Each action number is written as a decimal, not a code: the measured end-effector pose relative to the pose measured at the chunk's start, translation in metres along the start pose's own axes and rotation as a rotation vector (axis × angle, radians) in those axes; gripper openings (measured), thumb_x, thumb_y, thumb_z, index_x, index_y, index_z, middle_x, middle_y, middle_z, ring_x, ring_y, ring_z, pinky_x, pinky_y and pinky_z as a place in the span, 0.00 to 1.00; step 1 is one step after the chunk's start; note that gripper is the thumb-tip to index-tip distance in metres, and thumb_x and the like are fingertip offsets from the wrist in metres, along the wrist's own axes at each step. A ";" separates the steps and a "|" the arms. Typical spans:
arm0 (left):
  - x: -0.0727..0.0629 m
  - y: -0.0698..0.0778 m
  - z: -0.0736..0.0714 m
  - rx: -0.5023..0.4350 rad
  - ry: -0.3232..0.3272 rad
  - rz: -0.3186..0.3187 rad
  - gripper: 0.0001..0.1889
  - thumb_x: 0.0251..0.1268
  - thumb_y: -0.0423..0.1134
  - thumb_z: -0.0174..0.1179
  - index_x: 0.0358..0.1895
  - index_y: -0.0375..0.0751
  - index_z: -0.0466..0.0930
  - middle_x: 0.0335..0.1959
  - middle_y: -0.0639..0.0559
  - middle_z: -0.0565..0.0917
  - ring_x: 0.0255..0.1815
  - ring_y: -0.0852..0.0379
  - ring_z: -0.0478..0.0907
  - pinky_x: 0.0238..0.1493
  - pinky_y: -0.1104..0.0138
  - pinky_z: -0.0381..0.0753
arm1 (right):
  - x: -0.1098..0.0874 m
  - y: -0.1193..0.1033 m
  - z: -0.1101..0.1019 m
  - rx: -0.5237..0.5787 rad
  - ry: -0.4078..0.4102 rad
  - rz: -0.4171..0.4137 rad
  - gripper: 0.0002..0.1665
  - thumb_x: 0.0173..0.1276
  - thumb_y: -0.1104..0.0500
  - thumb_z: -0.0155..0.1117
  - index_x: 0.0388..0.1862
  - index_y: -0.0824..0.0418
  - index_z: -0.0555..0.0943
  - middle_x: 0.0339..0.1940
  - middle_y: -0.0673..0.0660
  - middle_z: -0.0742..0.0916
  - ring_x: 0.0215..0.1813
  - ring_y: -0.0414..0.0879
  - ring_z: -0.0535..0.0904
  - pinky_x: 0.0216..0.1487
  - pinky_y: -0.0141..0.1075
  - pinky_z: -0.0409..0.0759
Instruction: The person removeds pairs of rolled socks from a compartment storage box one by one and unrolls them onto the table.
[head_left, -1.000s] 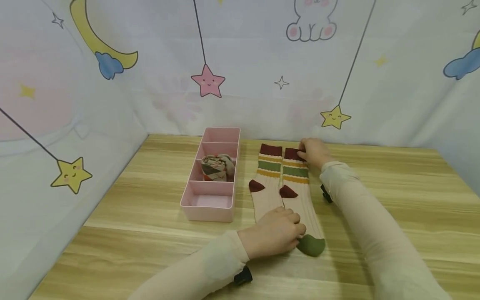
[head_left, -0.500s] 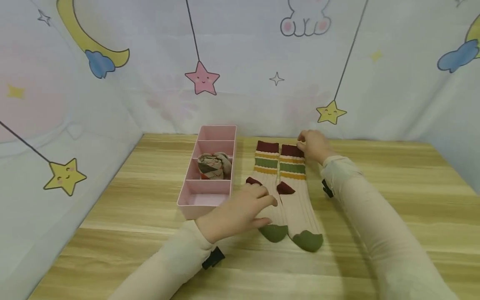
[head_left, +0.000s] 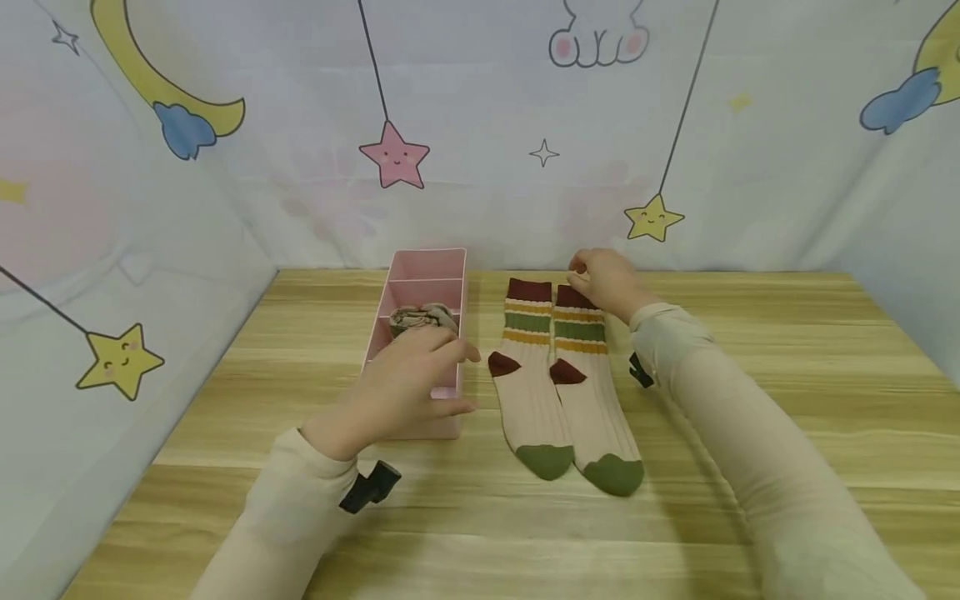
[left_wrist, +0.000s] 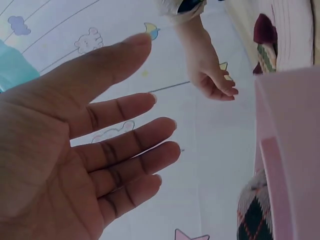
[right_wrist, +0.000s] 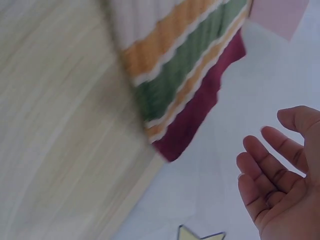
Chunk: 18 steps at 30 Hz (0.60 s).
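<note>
Two cream socks, the left sock (head_left: 528, 408) and the right sock (head_left: 596, 408), lie flat side by side on the table, with burgundy cuffs and heels, green toes and striped legs. My left hand (head_left: 397, 387) is over the front of a pink divided box (head_left: 460, 333), holding nothing; its fingers are spread in the left wrist view. Inside one compartment sits a rolled argyle-patterned bundle (head_left: 422, 317), partly covered by that hand. My right hand (head_left: 609, 283) hovers by the right sock's cuff (right_wrist: 200, 110), fingers loosely bent and apart from the fabric in the right wrist view.
The wood-grain table (head_left: 480, 550) ends at a white curtain (head_left: 495, 100) printed with stars, a moon and clouds. The box stands left of the socks, near the table's back edge. A black strap clip (head_left: 371, 486) shows at my left wrist.
My left hand has lifted off the socks and moved left over the box, uncovering both green toes. My right hand has risen slightly from the right cuff. The head view has shifted a little.
</note>
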<state>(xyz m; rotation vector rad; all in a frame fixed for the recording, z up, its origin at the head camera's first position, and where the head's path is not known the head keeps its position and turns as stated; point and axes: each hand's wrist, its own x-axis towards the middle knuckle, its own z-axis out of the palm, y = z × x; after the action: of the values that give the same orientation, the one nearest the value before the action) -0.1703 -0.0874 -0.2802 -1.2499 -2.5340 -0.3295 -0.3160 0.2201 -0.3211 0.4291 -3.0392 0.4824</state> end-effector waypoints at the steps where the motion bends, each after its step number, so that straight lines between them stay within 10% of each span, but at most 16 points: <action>1: -0.001 -0.004 -0.003 0.004 -0.003 -0.004 0.25 0.45 0.47 0.75 0.46 0.41 0.79 0.43 0.49 0.81 0.49 0.49 0.78 0.55 0.56 0.75 | 0.000 -0.005 -0.001 0.015 -0.003 -0.012 0.19 0.72 0.57 0.54 0.54 0.69 0.77 0.52 0.67 0.83 0.56 0.60 0.78 0.59 0.51 0.74; 18: -0.027 -0.064 -0.020 -0.125 -0.385 -0.324 0.31 0.40 0.49 0.76 0.49 0.38 0.77 0.48 0.43 0.80 0.51 0.44 0.75 0.55 0.49 0.71 | 0.003 -0.092 0.012 0.163 -0.049 -0.277 0.21 0.72 0.53 0.54 0.57 0.65 0.77 0.47 0.61 0.86 0.48 0.52 0.82 0.53 0.45 0.79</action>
<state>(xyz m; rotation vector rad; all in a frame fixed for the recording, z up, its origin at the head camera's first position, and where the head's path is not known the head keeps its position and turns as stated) -0.2028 -0.1520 -0.2756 -1.0185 -3.0995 -0.3488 -0.2930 0.1312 -0.3047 0.8665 -2.9274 0.7109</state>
